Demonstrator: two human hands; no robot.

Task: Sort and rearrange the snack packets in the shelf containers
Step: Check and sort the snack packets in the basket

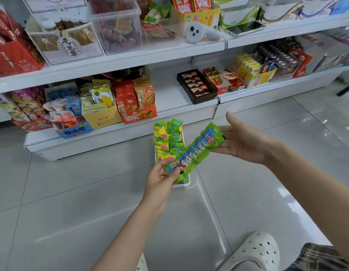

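Left hand (162,178), nearer to the camera: grip pinches the lower end of a long green packet (195,151), thumb on its printed face, fingers curled behind. Packet's long axis runs from this grip up and to the right, ending at the right hand (245,141). Right hand: fingers straight, palm up, released; its fingertips touch or lie just under the packet's far end, supporting rather than clasping. Directly beyond and below the left grip, on the floor (72,192), stands a white tray (184,185) filled with upright rows of yellow and green packets (168,138); the held packet crosses over its near right corner. Tray's long axis runs away from the grip toward the bottom shelf (169,98). Judgement: held packet lies skew to the rows, so it needs turning before it slots in; left hand is the nearer to the tray. Farther off, shelf boxes of assorted snacks (136,102).
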